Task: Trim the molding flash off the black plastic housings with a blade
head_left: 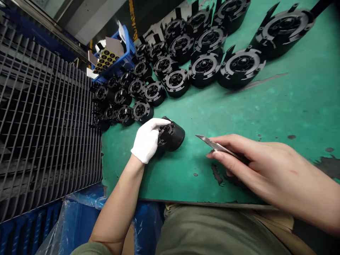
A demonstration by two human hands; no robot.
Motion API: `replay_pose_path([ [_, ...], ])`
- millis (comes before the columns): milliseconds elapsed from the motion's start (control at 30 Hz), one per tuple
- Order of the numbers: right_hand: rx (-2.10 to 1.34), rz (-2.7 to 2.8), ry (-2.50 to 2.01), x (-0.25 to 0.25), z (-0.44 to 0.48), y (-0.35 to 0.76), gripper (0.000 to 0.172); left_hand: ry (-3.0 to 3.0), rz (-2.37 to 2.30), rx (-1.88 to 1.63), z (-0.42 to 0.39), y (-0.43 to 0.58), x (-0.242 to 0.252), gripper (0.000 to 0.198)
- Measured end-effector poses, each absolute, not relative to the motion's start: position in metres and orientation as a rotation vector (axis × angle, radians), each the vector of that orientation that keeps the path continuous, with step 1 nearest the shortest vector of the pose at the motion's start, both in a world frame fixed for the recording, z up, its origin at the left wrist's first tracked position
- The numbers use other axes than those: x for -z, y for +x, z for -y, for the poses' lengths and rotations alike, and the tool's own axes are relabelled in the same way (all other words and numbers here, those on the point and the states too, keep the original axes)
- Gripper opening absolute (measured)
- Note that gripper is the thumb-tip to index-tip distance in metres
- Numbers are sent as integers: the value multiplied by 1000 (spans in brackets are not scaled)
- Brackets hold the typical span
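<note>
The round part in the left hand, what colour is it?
The round part is black, seen best in the head view, the only one here.

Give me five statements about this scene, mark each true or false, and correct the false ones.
1. The left hand wears a white glove. True.
2. The right hand holds a screwdriver. False: the right hand holds a knife.
3. The knife is touching the black part at the left hand. False: it is apart from the black part, with tabletop showing between.
4. A blue bin stands beyond the left hand. True.
5. The tabletop is red. False: it is green.
</note>
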State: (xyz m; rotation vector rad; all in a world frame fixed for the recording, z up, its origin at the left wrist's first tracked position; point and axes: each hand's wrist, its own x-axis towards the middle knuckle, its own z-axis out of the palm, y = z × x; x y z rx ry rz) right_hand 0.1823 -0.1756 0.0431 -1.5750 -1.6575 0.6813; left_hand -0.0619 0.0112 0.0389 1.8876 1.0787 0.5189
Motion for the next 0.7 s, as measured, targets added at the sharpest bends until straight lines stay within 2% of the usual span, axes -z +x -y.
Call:
replay_pose_path([
  [133,-613,1721,-1595,-41,192,185,34,2326,-981,-583,30,-64,-43,47],
  [233,-569,1801,-1645,-39,209,185,34,2533,-864,-579,61,-68,-44,47],
  [433,-447,2144,-1618,-36,221,176,23,2500,-880,-662,78,-69,-34,26],
  [633,-357,2283,-1546,-35,217,175,36,2414,-811,-705,77,-70,-21,30],
  [700,-379,2297,-1528,-36,216,175,36,2387,-819,-733,79,-70,-18,33],
])
